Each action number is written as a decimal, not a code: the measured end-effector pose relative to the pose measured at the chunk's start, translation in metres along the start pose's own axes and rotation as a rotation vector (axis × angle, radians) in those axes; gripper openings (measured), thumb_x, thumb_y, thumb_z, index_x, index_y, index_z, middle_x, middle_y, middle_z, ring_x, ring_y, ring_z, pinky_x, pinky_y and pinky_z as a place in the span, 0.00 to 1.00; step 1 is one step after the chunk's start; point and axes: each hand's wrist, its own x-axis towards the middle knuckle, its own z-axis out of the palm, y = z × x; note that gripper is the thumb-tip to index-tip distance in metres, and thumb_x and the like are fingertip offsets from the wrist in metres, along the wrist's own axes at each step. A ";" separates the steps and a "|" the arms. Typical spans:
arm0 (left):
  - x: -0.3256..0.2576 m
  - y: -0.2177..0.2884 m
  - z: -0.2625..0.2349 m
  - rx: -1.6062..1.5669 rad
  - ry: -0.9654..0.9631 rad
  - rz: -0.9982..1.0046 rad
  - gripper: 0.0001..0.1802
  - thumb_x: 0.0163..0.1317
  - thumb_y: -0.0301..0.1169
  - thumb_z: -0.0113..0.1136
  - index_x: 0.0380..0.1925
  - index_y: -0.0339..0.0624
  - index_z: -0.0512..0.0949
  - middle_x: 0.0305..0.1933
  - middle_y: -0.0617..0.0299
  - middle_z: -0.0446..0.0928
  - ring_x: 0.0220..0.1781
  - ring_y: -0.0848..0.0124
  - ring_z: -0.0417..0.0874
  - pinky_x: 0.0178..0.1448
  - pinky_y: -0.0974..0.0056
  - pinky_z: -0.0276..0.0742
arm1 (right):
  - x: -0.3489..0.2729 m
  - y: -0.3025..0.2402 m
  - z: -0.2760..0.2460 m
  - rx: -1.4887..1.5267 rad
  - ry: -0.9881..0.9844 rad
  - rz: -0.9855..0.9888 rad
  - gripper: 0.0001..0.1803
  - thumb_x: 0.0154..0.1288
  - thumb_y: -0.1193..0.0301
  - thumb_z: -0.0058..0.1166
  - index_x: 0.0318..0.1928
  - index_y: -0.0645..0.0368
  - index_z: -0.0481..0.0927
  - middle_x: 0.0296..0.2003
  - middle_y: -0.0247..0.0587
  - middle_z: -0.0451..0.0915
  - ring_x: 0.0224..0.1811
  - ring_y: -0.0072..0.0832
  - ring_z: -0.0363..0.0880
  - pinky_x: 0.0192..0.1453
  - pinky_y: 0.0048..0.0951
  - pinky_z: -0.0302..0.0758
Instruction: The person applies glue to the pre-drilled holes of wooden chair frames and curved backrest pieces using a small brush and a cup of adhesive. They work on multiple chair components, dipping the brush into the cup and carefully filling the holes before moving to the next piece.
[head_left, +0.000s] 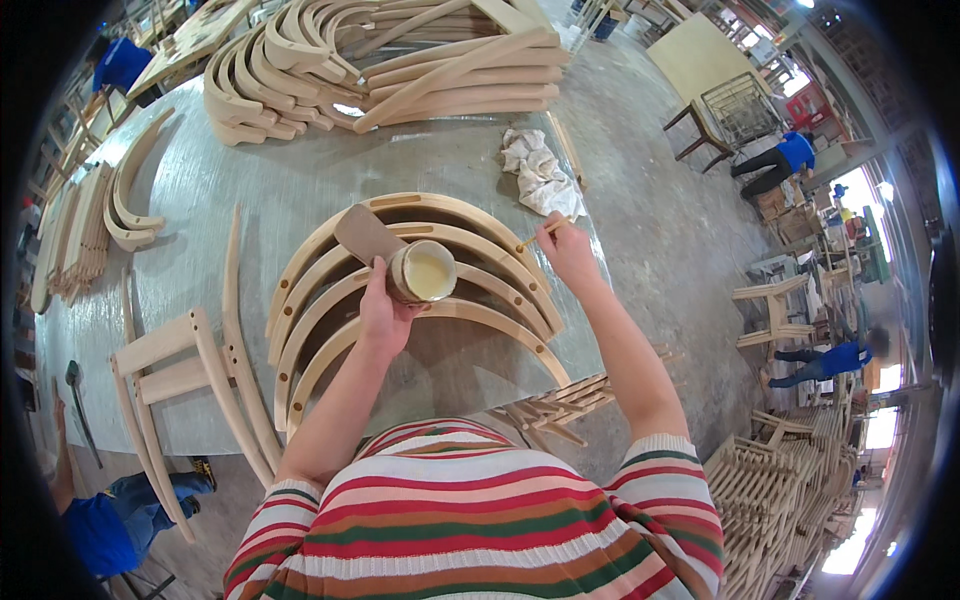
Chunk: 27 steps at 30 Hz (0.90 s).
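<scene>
The left hand is wrapped around a small cup of pale yellow glue, fingers closed on its side, holding it tilted over the bent wooden arches on the grey table. A flat brown scraper sticks up just behind the cup. The right hand pinches a thin stick, its tip at the end of an arch. 4 arches lie nested on the table. A crumpled rag lies near the right hand, and a pile of curved wooden parts sits at the far end
</scene>
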 end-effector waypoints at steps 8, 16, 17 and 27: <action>-0.007 0.005 -0.002 -0.012 -0.021 -0.004 0.25 0.71 0.49 0.32 0.55 0.45 0.67 0.53 0.62 0.73 0.52 0.69 0.76 0.53 0.59 0.72 | 0.016 -0.005 0.005 -0.037 -0.166 0.028 0.10 0.61 0.67 0.49 0.32 0.62 0.72 0.23 0.55 0.76 0.29 0.50 0.77 0.34 0.45 0.73; -0.009 0.006 0.009 -0.032 0.019 -0.026 0.24 0.71 0.49 0.33 0.55 0.47 0.67 0.53 0.64 0.74 0.52 0.70 0.76 0.53 0.58 0.71 | 0.018 0.001 0.001 -0.013 -0.157 0.115 0.13 0.60 0.65 0.50 0.32 0.66 0.74 0.24 0.57 0.76 0.31 0.52 0.77 0.35 0.46 0.73; -0.009 0.005 0.010 -0.023 0.016 -0.026 0.24 0.71 0.49 0.33 0.54 0.47 0.67 0.53 0.64 0.74 0.51 0.70 0.76 0.53 0.58 0.71 | 0.018 0.000 0.001 -0.028 -0.162 0.129 0.13 0.60 0.65 0.51 0.32 0.66 0.74 0.24 0.58 0.76 0.31 0.53 0.76 0.35 0.46 0.73; -0.006 0.000 0.025 0.100 0.052 -0.007 0.22 0.71 0.48 0.34 0.56 0.48 0.65 0.52 0.65 0.73 0.50 0.71 0.76 0.48 0.61 0.72 | -0.005 -0.066 -0.044 0.697 0.117 0.296 0.13 0.63 0.68 0.54 0.28 0.62 0.69 0.19 0.37 0.77 0.20 0.18 0.75 0.25 0.19 0.70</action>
